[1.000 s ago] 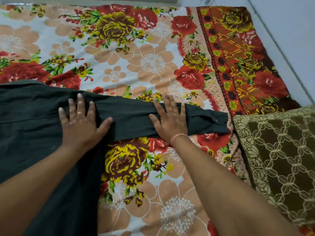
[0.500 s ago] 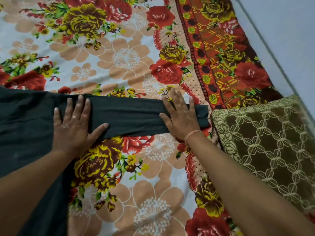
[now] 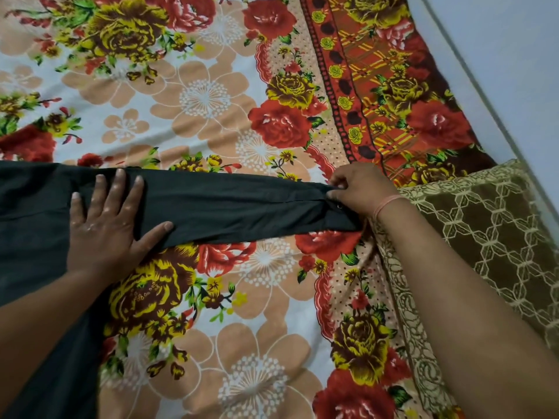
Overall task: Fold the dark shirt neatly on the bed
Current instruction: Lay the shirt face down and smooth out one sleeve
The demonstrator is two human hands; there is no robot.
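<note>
The dark shirt lies flat on the floral bedsheet, its body at the left and running off the frame. One long sleeve stretches to the right across the bed. My left hand rests flat, fingers spread, on the sleeve where it meets the body. My right hand pinches the cuff end of the sleeve between thumb and fingers, right beside the cushion. A pink band circles my right wrist.
A brown cushion with a cream lattice pattern lies at the right, touching the cuff end. Beyond the sheet's red border, a pale floor or wall runs along the bed's right edge.
My right hand slid right along the sleeve to the cuff and went from pressing flat to pinching it. My left hand stayed flat on the shirt. The view shifted closer.
</note>
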